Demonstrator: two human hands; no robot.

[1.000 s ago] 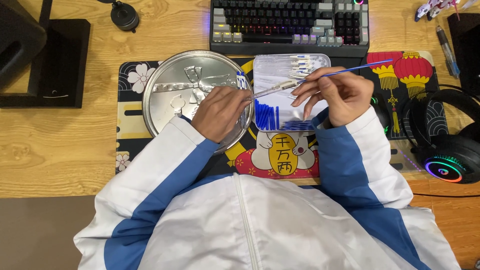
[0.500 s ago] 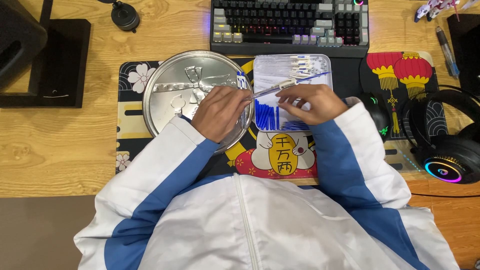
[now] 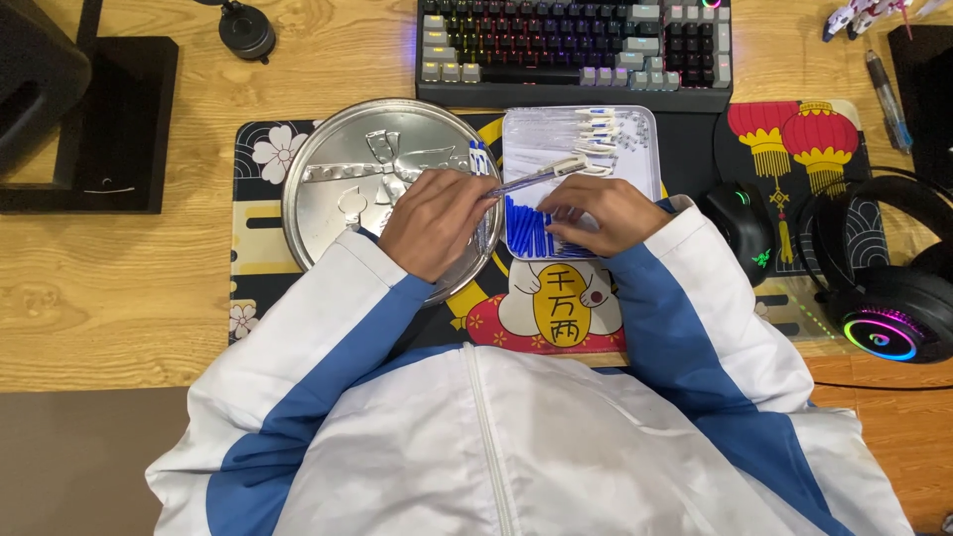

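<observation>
Overhead view of a desk. A white rectangular tray [image 3: 650, 149] sits just below a backlit keyboard [image 3: 576, 45], holding blue refills [image 3: 526, 226] and white pen parts. The left hand [image 3: 437, 220], left of the tray over a round silver tin [image 3: 347, 174], is clamped on a clear pen barrel [image 3: 536, 176] angled across the tray. The right hand [image 3: 601, 213], raised a second ago with a thin blue refill, has dropped onto the tray's refills; its fingers seem pinched together, though what they grip is hidden.

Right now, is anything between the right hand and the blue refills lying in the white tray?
Nothing visible: the right hand already rests on the blue refills in the white tray. The left hand holds a clear pen barrel above them.
</observation>
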